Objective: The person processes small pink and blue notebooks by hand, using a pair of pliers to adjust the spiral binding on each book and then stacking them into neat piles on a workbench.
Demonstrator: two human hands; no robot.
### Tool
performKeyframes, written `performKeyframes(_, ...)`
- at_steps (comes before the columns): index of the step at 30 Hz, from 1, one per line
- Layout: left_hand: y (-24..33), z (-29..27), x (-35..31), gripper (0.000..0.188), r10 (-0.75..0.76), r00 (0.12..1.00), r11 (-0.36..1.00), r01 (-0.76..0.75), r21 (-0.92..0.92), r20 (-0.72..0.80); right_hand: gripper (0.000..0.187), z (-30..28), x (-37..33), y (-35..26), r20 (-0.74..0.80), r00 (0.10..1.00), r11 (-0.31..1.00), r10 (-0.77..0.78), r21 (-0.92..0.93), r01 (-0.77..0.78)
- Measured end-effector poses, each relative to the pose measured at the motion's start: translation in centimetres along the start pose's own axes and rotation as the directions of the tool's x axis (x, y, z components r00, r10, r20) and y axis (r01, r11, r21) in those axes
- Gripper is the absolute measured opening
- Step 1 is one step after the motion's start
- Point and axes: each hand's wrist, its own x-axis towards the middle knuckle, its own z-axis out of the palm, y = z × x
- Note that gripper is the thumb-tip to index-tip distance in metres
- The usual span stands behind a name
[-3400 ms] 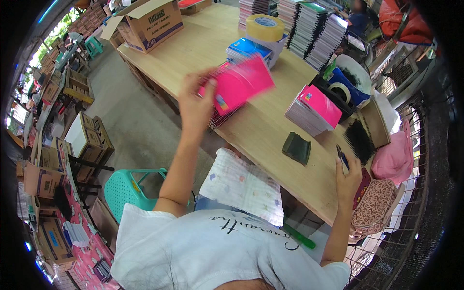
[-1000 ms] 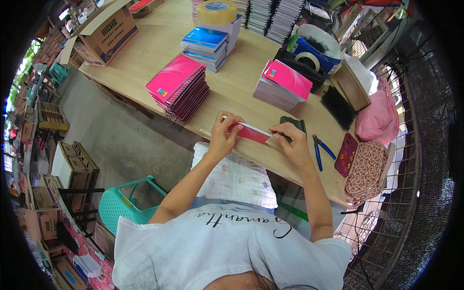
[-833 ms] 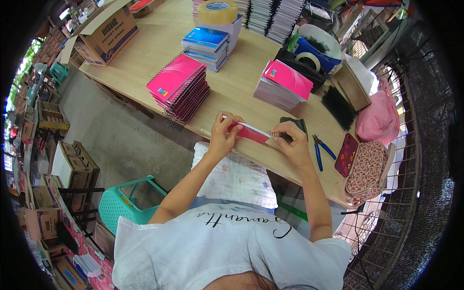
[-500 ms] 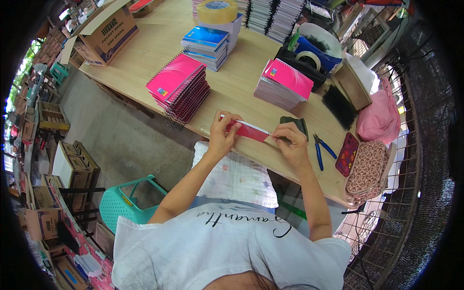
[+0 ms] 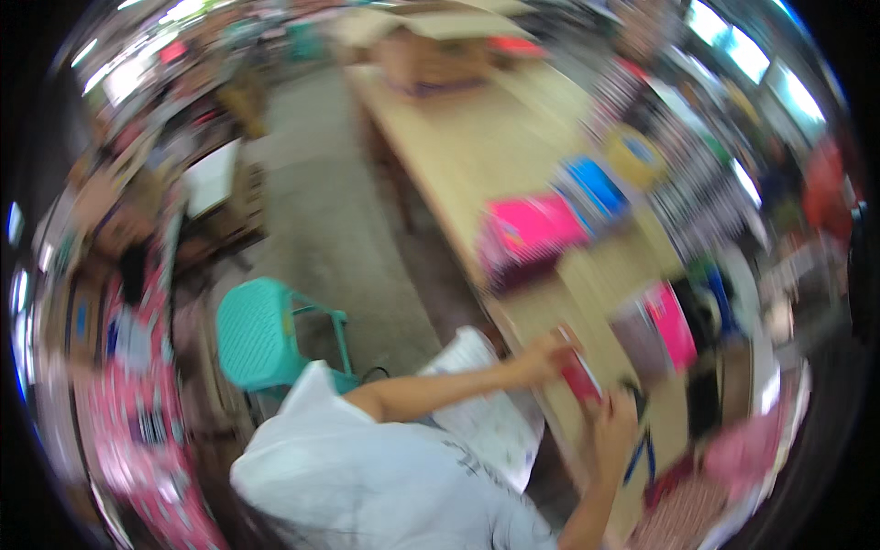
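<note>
A small pink spiral notebook [image 5: 580, 378] is held between my hands over the table's near edge, its narrow side turned up. My left hand [image 5: 544, 356] is closed on its far end. At the near end, my right hand [image 5: 617, 420] has its fingers bent in at the notebook's corner; motion blur hides exactly what they pinch. Blue-handled pliers [image 5: 642, 456] lie just beyond my right hand. A stack of pink notebooks [image 5: 532, 234] stands past my left hand, and another pink-topped stack [image 5: 658, 330] to the right.
Blue notebooks [image 5: 594, 191] and a yellow tape roll [image 5: 634, 156] stand farther back on the wooden table [image 5: 458, 124]. An open cardboard box [image 5: 431, 60] sits at its far end. A green plastic stool [image 5: 257, 335] stands left of me; a pink pouch [image 5: 741, 454] lies at right.
The view has swung to the left and blurred, so the table and my hands now appear farther right. The notebook stays between both hands.
</note>
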Motion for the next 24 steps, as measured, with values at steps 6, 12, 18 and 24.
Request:
performKeyframes(6, 0.6, 3.0, 0.3, 0.016, 0.071, 0.995, 0.977, -0.055, -0.208, 0.067, 0.059, -2.2, -2.2, 2.5, 0.374, 0.827, 0.89, 0.42, -0.347, -0.295)
performKeyframes(12, 0.2, 1.1, 0.8, 0.019, 0.11, 0.99, 0.974, -0.089, -0.21, 0.089, 0.077, -8.7, 1.6, 4.2, 0.629, 0.721, 0.746, -0.29, -0.323, 0.583)
performKeyframes(18, 0.7, 1.2, 1.0, 0.039, 0.182, 0.976, 0.97, -0.159, -0.186, 0.116, 0.085, -9.5, 3.0, 3.9, 0.723, 0.652, 0.518, -0.229, -0.476, 0.711)
performKeyframes(24, 1.1, 1.8, 0.8, 0.046, 0.127, 0.981, 0.978, -0.098, -0.185, 0.149, 0.065, -10.1, 3.2, -2.5, 0.509, 0.779, 0.685, -0.365, -0.42, 0.595)
